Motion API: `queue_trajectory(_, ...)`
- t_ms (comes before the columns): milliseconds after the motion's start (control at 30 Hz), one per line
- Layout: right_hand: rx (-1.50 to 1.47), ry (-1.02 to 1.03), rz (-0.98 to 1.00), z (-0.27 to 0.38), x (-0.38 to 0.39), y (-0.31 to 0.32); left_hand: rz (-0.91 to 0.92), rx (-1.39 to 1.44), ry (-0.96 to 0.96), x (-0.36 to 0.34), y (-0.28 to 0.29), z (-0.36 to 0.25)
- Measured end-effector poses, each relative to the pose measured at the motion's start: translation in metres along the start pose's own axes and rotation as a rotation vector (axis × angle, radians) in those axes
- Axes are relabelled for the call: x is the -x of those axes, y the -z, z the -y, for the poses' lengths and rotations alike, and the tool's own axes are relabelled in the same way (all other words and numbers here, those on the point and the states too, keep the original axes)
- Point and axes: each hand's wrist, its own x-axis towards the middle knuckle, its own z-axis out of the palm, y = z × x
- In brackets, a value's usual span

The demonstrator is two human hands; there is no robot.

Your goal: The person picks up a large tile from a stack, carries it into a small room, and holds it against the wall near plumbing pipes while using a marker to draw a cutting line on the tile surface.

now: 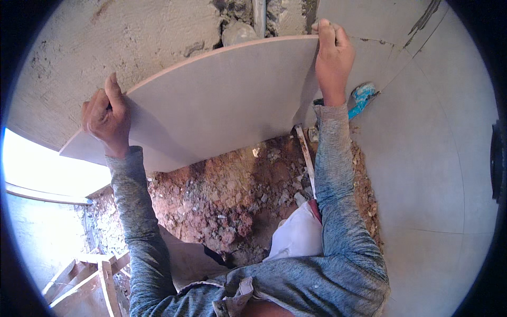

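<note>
A large grey tile (222,95) with a pale reddish edge is held up in front of a rough mortar-covered wall. My left hand (108,113) is closed around its upper edge near the left end. At the tile's upper right corner, my right hand (334,61) grips the edge with thumb and fingers. Beside my right wrist, a blue object (363,98), maybe a hand tool, sits against the grey tiled surface (422,169). The back of the tile is hidden from me.
Reddish rubble and soil (227,195) cover the ground below the tile. A narrow pale strip (306,161) leans there, close to my knee in white cloth (298,232). A wooden frame (105,280) stands at lower left. The wall (158,37) has a broken gap with a vertical metal piece (259,16).
</note>
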Motion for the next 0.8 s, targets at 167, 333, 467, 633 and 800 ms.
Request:
queue_trajectory(167, 0.023, 0.005, -0.005, -0.011, -0.001, 0.001, -0.056, 0.014, -0.054, -0.001, -0.003, 0.003)
queue_trajectory(333, 0.206, -0.222, -0.005, -0.007, 0.002, -0.002, 0.002, -0.008, -0.007, 0.002, 0.000, 0.006)
queue_trajectory(467, 0.221, -0.210, 0.023, -0.006, -0.001, 0.001, -0.006, -0.012, -0.034, 0.000, -0.001, 0.007)
queue_trajectory(633, 0.435, -0.344, -0.202, 0.001, 0.007, -0.019, -0.043, 0.020, -0.054, 0.001, -0.005, 0.008)
queue_trajectory(800, 0.222, -0.343, 0.064, 0.021, 0.004, -0.001, -0.056, 0.026, -0.044, 0.000, -0.003, 0.006)
